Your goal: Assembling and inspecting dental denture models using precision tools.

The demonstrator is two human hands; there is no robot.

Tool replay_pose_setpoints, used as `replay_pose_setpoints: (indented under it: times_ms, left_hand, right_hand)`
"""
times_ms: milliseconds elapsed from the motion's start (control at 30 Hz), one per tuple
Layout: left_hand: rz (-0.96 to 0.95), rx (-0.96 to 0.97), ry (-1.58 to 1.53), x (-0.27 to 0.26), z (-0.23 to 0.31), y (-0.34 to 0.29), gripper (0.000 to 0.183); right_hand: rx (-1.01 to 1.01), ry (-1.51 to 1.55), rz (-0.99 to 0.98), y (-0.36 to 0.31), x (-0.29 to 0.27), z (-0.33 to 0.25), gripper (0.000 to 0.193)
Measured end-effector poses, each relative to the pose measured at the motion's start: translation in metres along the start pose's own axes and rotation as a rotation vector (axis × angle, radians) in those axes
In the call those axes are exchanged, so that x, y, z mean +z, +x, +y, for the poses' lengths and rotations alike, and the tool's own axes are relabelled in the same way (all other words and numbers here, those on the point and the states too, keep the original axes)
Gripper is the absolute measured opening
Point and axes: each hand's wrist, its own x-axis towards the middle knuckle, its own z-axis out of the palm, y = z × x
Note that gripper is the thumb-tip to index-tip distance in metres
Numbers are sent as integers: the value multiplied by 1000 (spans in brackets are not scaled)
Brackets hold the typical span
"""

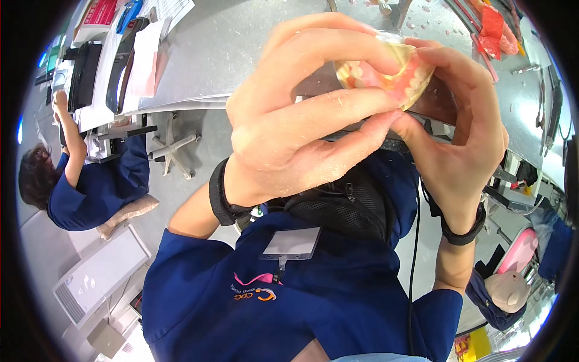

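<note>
Both my hands hold up a dental model [412, 77] with pink gums and cream teeth set in a yellowish base. My left hand [289, 120] curls round it from the left, its fingers reaching across the front and over the pink part. From the right, my right hand [461, 114] grips the model's edge, with the thumb below and the fingers behind and above. Part of the model is hidden behind my fingers. Fine pale dust clings to my left hand. Each wrist wears a black band.
A grey metal workbench [205, 54] lies beyond my hands. Papers [151, 60] and a black case-like object [87, 75] sit at its left. Red material [491, 30] and thin tools lie at the far right. A co-worker [96, 181] sits at the left, near a wheeled chair base [173, 146].
</note>
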Motion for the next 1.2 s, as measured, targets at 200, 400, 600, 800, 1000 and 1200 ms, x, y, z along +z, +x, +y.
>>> replay_pose_setpoints:
  times_ms: [200, 400, 600, 800, 1000, 1200]
  left_hand:
    - [40, 89, -54, 8, -10, -1, 30]
    - [27, 120, -95, 10, -12, -1, 28]
    - [32, 92, -122, 7, -11, -4, 29]
    - [36, -5, -135, 5, -3, -9, 33]
    - [-2, 87, -79, 4, -10, -7, 36]
    - [232, -290, -263, -43, 0, 31, 81]
  right_hand:
    - [-90, 183, 12, 0, 1, 4, 60]
    - [18, 2, 6, 0, -1, -1, 60]
    - [22, 24, 13, -1, 3, -1, 59]
    - [-40, -208, -53, -2, 2, -8, 59]
    - [9, -213, -43, 1, -1, -12, 60]
    - [-75, -314, 26, 7, 0, 3, 82]
